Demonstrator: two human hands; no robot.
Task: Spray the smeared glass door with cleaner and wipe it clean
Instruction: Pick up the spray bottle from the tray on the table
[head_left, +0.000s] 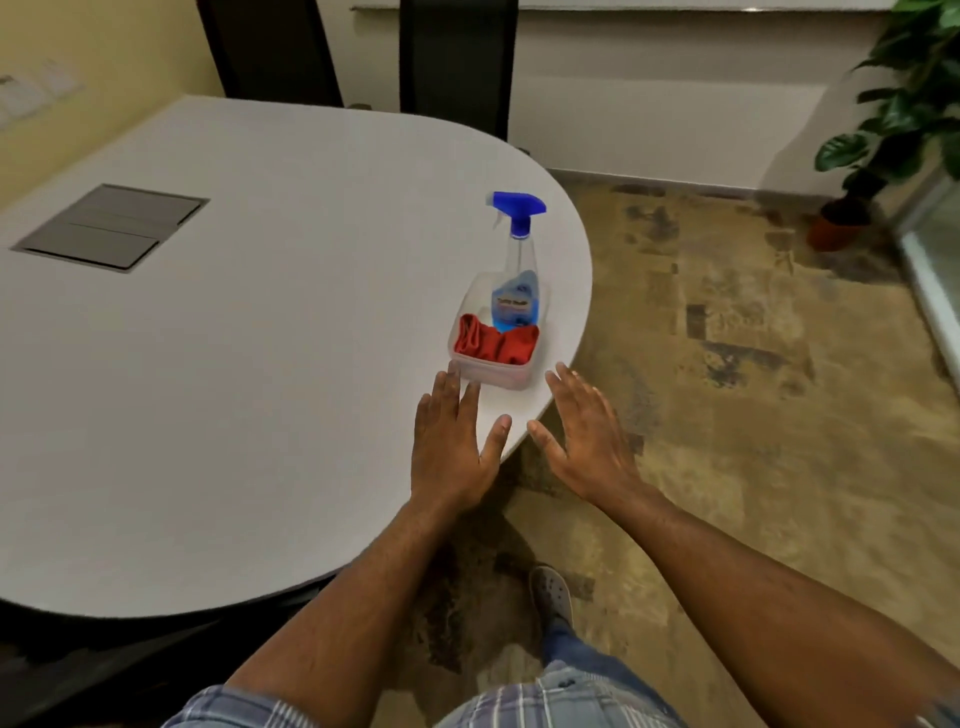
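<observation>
A clear spray bottle (519, 270) with a blue trigger head and blue liquid stands upright in a clear plastic tub (493, 371) near the table's right edge. A crumpled red cloth (493, 343) lies in the tub in front of the bottle. My left hand (454, 441) is flat and open over the table, its fingertips just short of the tub's near left corner. My right hand (584, 436) is open too, hovering past the table edge to the right of the tub. Neither hand holds anything. A glass panel (935, 244) shows at the far right edge.
The tub sits on a large rounded grey table (260, 389) with a dark cable hatch (111, 226) at the left. A potted plant (883, 130) stands on the patterned floor at the back right. Dark chair backs (457, 62) stand behind the table.
</observation>
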